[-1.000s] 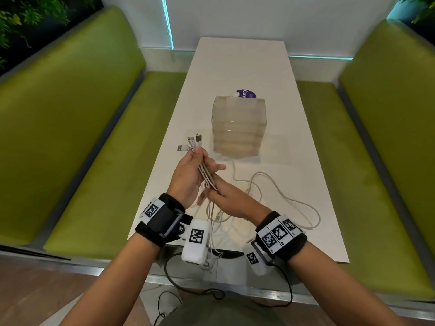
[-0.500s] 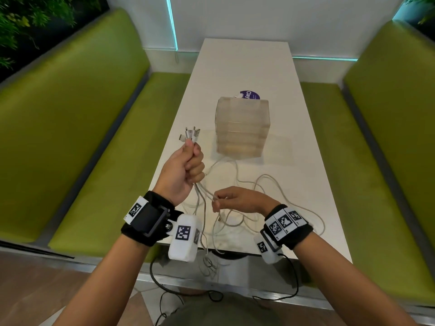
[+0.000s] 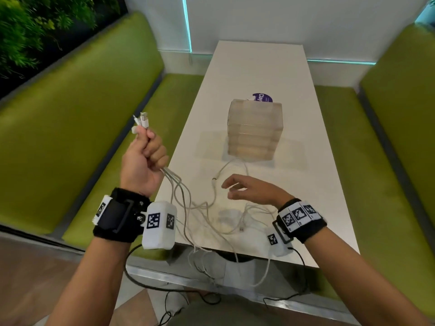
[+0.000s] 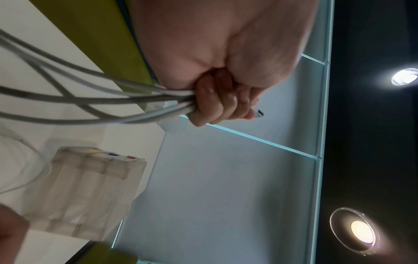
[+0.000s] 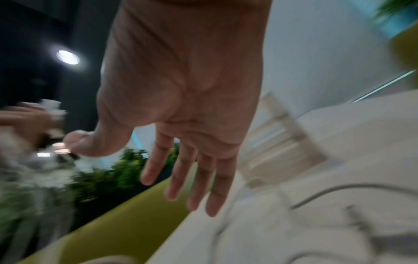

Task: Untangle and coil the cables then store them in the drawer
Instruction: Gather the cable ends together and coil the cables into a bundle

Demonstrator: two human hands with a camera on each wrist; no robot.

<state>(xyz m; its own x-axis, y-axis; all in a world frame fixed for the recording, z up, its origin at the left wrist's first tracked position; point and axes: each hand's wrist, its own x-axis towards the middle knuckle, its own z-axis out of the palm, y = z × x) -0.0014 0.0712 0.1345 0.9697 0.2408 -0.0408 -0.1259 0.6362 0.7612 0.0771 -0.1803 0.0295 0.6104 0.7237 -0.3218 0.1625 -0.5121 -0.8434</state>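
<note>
Table (image 3: 270, 67): a long white top, over whose near edge several cable runs are draped and left hanging; these could be snagged on the edge or dragged to the floor if the bundle is pulled up sharply
Drawer unit (image 3: 255, 130): a translucent stack of small drawers stood near the middle of the table, all apparently shut; a loop is laid against its near face, so it could be tugged or shifted if that loop is drawn tight
Cables (image 3: 200, 205): white leads fanned from the raised fist down to the near end of the table, crossed over one another and not yet coiled; knots are likely to be tightened if they are pulled without being separated
Left hand (image 3: 143, 158): raised beyond the table's left edge, fingers curled tight round the gathered cables, connector ends (image 3: 141, 120) projecting above; plugs could be slipped free if the hold is eased
Right hand (image 3: 251, 189): held over the slack near the near edge, fingers spread and relaxed, nothing held; a wrong strand could be caught
</note>
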